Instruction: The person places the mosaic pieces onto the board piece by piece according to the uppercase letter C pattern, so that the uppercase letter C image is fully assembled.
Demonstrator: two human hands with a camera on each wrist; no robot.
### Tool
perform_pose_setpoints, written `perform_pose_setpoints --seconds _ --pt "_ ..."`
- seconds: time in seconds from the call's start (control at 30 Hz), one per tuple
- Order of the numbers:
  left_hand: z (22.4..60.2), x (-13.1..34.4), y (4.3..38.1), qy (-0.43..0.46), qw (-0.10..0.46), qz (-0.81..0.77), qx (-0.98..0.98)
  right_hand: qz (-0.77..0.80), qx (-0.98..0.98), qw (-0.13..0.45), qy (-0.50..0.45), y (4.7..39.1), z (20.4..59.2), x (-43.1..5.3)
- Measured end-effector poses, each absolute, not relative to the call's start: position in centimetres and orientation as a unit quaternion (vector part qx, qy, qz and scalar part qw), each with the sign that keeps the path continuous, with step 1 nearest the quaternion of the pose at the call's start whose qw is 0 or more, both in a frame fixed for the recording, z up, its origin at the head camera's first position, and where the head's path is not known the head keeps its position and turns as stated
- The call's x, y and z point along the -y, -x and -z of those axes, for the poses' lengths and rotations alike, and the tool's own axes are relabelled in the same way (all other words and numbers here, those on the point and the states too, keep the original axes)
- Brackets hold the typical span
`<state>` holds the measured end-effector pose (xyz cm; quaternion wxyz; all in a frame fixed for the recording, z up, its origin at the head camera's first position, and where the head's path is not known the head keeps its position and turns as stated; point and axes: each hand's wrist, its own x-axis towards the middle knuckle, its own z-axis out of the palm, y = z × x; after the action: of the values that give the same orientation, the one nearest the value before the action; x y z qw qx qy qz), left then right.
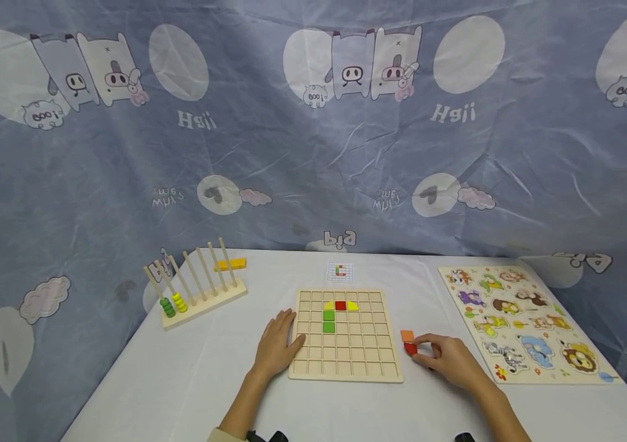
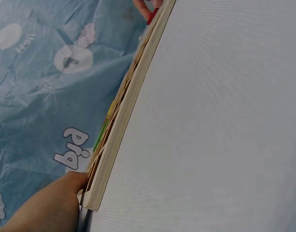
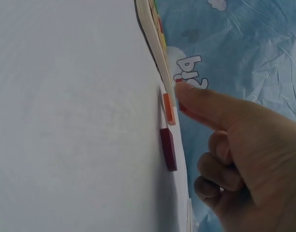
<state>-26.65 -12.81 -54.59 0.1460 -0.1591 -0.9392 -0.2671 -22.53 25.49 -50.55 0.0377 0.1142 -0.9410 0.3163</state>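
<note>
My left hand (image 1: 277, 347) rests at the left side of a wooden grid board (image 1: 346, 376), fingers extended and thumb over its rim. In the grid sit two green squares (image 1: 328, 321), a red square (image 1: 340, 306) and yellow pieces (image 1: 352, 306) with rounded corners on either side of the red. Right of the board, my right hand (image 1: 448, 362) pinches a small red piece (image 3: 182, 105) between thumb and index finger, the other fingers curled. Its exact shape is mostly hidden. An orange square (image 1: 407, 336) and a dark red block (image 3: 168, 150) lie on the table nearby.
A small pattern card (image 1: 340, 272) lies behind the board. At the left stands a wooden peg rack (image 1: 208, 302) with green and yellow rings, a yellow bar (image 1: 230, 264) behind it. An animal puzzle board (image 1: 529, 325) lies at the right of the white table (image 1: 181, 380).
</note>
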Motion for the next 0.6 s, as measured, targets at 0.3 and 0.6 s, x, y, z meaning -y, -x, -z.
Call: perform_pose_setpoints --seconds 0.3,0.6 --pt "54.8 12.9 26.7 0.162 0.155 0.275 0.935 -0.335 0.928 0.071 -0.146 23.3 49.5 -22.2" --pt "54.8 12.8 26.8 0.165 0.156 0.272 0.935 -0.331 0.924 0.053 -0.183 23.8 49.3 -16.9"
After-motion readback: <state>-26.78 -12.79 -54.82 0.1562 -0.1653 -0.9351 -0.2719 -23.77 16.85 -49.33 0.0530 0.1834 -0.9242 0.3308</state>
